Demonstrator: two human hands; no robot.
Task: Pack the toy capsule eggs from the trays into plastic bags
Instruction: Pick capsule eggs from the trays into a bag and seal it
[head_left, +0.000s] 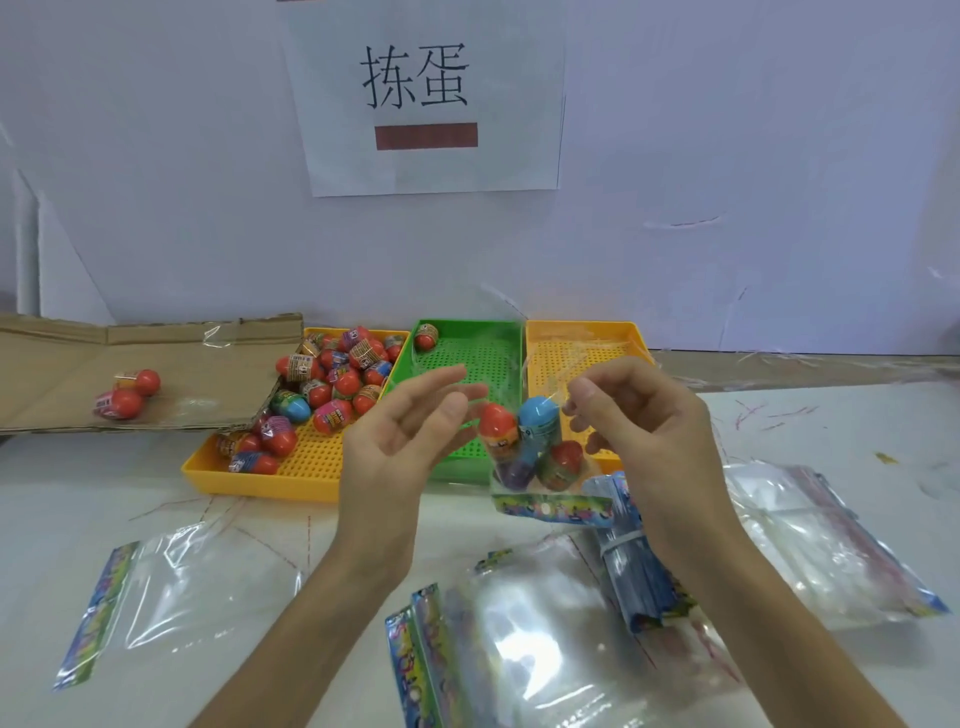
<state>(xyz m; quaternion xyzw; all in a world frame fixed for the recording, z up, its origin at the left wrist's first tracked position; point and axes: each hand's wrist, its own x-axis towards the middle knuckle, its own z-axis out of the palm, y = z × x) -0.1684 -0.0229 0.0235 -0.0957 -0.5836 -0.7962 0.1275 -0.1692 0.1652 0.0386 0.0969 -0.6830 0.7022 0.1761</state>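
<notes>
A clear plastic bag (545, 499) hangs upside down between my hands, its printed header strip at the bottom. Inside it sit several capsule eggs (535, 431), red, blue and purple. My right hand (639, 421) pinches the bag's upper edge. My left hand (405, 431) is beside the bag with fingers spread, fingertips at the film; I cannot tell if it grips. The left yellow tray (306, 467) holds many eggs (332, 384). The green tray (467, 358) has one egg (426, 336). The right yellow tray (582, 348) shows none.
Flattened cardboard (156, 364) at the left carries two eggs (130, 395). Empty bags lie on the white table: one at the front left (156, 597), a stack at the front (519, 639), more at the right (831, 540). A bundled pack of bags (639, 566) lies under my right wrist.
</notes>
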